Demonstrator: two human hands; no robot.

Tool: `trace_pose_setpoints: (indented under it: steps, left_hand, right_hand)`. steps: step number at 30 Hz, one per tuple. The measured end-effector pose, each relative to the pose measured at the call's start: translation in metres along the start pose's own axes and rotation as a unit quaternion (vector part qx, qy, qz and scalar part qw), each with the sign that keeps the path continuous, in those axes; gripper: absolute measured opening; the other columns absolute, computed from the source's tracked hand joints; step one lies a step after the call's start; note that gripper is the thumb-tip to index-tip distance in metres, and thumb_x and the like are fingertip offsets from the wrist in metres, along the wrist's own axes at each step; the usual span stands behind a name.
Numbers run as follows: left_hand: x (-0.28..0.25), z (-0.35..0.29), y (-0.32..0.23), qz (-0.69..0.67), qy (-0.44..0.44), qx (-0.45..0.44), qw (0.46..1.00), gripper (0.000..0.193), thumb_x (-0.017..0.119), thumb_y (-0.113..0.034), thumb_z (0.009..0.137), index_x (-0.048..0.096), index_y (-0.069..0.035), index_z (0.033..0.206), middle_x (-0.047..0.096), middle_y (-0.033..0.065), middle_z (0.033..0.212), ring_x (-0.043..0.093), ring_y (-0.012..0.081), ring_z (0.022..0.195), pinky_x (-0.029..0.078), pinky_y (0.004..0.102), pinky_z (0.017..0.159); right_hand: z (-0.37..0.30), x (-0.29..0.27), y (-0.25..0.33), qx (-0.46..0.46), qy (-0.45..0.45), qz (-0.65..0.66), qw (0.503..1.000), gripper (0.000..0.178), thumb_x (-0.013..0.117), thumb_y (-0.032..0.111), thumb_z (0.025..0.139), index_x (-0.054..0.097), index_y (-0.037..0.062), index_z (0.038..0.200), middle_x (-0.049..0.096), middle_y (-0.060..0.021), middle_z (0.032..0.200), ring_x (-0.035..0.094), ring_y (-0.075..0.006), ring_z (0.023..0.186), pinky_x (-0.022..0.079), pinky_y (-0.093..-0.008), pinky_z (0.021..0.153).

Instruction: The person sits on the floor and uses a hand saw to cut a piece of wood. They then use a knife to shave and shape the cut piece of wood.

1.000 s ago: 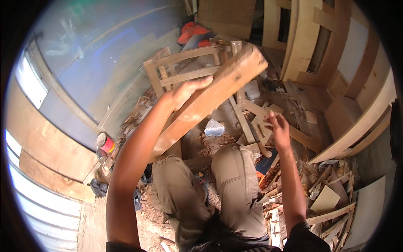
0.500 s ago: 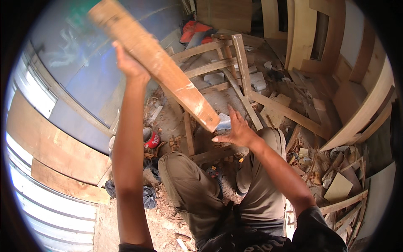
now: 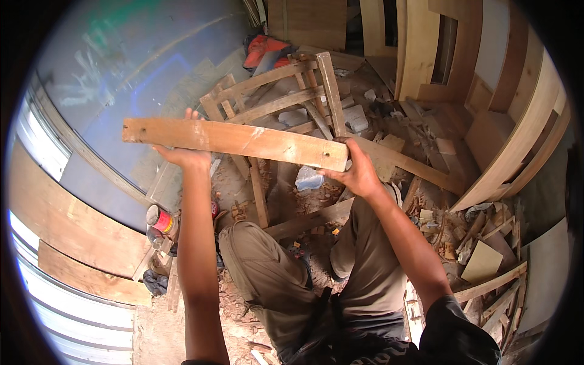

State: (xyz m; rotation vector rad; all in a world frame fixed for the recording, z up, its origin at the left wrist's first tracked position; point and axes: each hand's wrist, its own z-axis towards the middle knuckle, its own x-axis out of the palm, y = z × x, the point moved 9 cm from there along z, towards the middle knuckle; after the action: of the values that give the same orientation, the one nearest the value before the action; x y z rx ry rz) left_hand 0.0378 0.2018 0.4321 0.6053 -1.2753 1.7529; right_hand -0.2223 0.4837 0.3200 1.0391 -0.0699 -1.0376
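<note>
A slightly curved wooden plank (image 3: 243,140) lies across both of my hands, nearly level, above my knees. My left hand (image 3: 187,152) supports it from beneath near its left part, the thumb on the near side and the fingertips showing past the far edge. At the right end, my right hand (image 3: 359,170) grips the plank with fingers over the top and thumb below. Dark holes show near both ends of the wood. Beyond and below it stands a wooden frame (image 3: 331,91) of joined bars, partly hidden by the plank.
Wood scraps (image 3: 480,243) are piled on the right beside leaning wooden panels (image 3: 420,55). A red-labelled can (image 3: 161,219) stands left of my left forearm. A clear plastic piece (image 3: 309,178) lies on the littered floor. An orange-and-black bundle (image 3: 266,52) rests at the back.
The plank has swung from a steep slant to nearly level, its left end coming down. My right hand, empty before, has closed on its right end.
</note>
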Motion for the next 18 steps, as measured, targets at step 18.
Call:
trace_pose_setpoints:
  steps: [18]
  left_hand:
    - [-0.210,-0.088,0.182,0.225,0.022,-0.507,0.832,0.099,0.056,-0.067,0.093,0.021,0.003,0.154,0.046,0.0191,0.149,0.045,0.0331,0.139,0.039,0.0502,0.114]
  right_hand:
    - [0.024,-0.020,-0.152,0.052,0.109,-0.179,0.976,0.082,0.091,0.020,0.070,0.049,0.0039,0.138,0.062,-0.0204,0.125,0.062,-0.0380,0.112,0.051,-0.0456,0.090]
